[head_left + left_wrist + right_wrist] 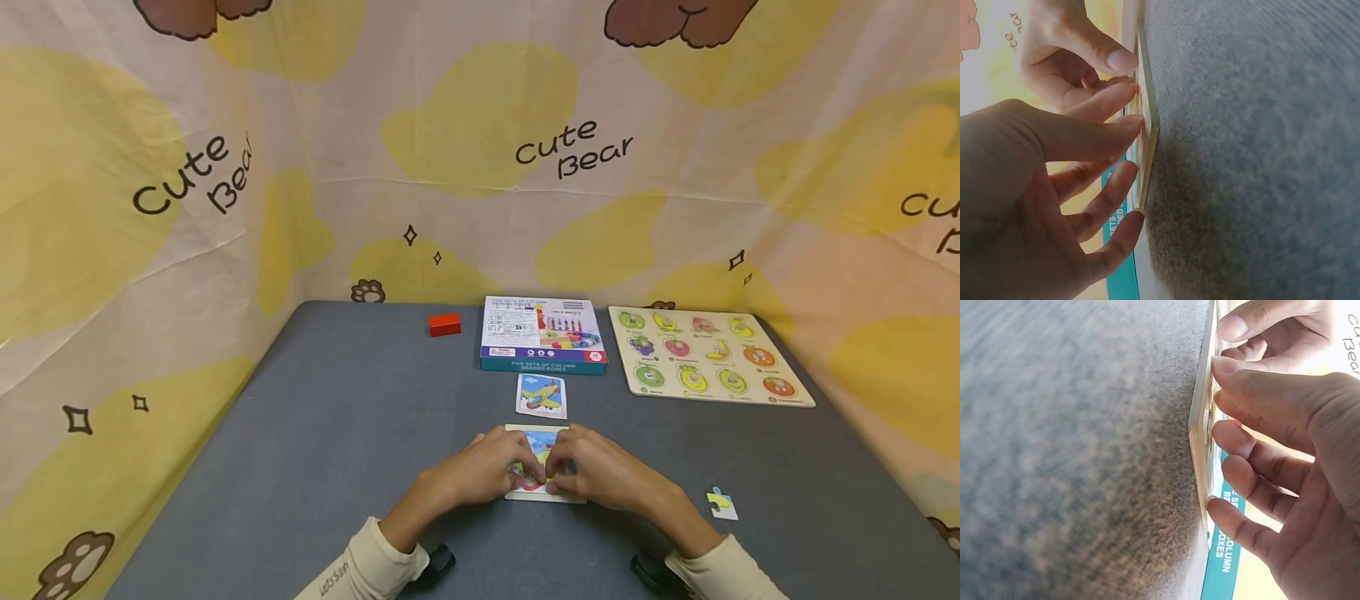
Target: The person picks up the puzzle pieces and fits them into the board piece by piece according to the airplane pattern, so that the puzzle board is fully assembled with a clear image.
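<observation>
A small jigsaw puzzle in a pale wooden tray (546, 497) lies flat near the middle front of the table, its colourful picture partly covered by both hands. From the left, my left hand (497, 465) touches the puzzle with thumb and fingertips. My right hand (600, 468) does the same from the right, its fingertips close to the left ones. The wrist views show the left hand (1054, 187) and right hand (1297, 462) with fingers spread along the tray's surface and edge. No piece is visibly pinched. A loose puzzle piece (722, 504) lies to the right.
Beyond the tray lies a picture card (542, 396) with a yellow plane. Behind it is a flat toy box (543, 335), with a red block (445, 324) to its left and a fruit board (708, 356) to its right. Patterned cloth (465, 167) hangs around the table.
</observation>
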Motion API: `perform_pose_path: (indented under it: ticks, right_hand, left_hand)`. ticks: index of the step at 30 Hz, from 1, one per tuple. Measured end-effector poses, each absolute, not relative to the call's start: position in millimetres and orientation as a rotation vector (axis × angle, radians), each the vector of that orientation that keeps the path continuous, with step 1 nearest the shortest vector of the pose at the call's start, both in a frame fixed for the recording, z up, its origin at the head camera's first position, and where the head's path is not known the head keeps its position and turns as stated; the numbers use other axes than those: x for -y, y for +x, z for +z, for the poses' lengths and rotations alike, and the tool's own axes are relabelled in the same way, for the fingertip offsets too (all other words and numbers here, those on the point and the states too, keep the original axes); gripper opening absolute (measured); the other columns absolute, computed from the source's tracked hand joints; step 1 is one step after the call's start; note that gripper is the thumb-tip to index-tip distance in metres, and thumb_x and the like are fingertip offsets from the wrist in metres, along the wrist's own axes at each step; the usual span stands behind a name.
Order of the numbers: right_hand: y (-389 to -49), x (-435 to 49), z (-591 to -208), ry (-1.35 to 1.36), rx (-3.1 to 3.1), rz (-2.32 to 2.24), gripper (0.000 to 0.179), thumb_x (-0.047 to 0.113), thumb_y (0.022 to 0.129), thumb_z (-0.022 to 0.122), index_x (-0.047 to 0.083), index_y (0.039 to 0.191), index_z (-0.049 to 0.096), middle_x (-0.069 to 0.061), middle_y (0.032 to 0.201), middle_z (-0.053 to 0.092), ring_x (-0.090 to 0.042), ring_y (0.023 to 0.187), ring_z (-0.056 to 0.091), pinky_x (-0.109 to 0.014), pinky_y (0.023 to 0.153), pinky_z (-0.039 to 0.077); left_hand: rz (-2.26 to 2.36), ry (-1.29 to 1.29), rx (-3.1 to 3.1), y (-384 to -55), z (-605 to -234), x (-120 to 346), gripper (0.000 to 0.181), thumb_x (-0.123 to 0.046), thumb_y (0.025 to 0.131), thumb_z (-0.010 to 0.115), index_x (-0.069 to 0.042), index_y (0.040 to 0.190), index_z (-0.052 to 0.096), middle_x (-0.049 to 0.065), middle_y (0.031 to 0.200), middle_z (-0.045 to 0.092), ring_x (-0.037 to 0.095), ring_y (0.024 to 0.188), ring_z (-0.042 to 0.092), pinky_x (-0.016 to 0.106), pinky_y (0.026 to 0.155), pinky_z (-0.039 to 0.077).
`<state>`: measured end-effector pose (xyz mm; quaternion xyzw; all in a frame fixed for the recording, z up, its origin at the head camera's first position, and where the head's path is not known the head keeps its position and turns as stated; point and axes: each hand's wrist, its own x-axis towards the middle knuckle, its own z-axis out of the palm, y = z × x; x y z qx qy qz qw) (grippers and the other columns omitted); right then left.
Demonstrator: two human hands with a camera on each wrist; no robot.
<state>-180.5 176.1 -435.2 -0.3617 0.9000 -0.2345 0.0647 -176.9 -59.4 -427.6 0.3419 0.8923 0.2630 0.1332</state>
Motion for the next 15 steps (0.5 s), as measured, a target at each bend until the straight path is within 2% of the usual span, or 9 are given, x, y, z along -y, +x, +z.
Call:
perform_pose_path:
  ticks: [8, 15]
  right_hand:
    - [-176, -200, -433, -1.05, -2.685, -0.76, 0.016, 0.026, 0.092, 0.084, 0.022, 0.107, 0.081, 0.013, 0.1, 0.065, -0.006, 0.094, 0.054, -0.031, 0.083, 0.05]
    - [-170, -243, -426, -0.892, -2.736, -0.839, 0.022, 0.031, 0.092, 0.084, 0.023, 0.112, 0.079, 0.014, 0.103, 0.066, -0.005, 0.096, 0.058, -0.033, 0.085, 0.052]
  left_hand:
    - [0.716, 0.994, -2.611, -179, -431, 59, 0.028, -0.008, 0.096, 0.075, -0.03, 0.109, 0.086, -0.015, 0.11, 0.069, 0.003, 0.099, 0.05, 0.026, 0.082, 0.037]
    - [0.762, 0.982, -2.572, -180, -430, 61, 0.025, -0.009, 0.097, 0.075, -0.028, 0.11, 0.086, -0.014, 0.109, 0.069, 0.003, 0.101, 0.049, 0.025, 0.082, 0.038]
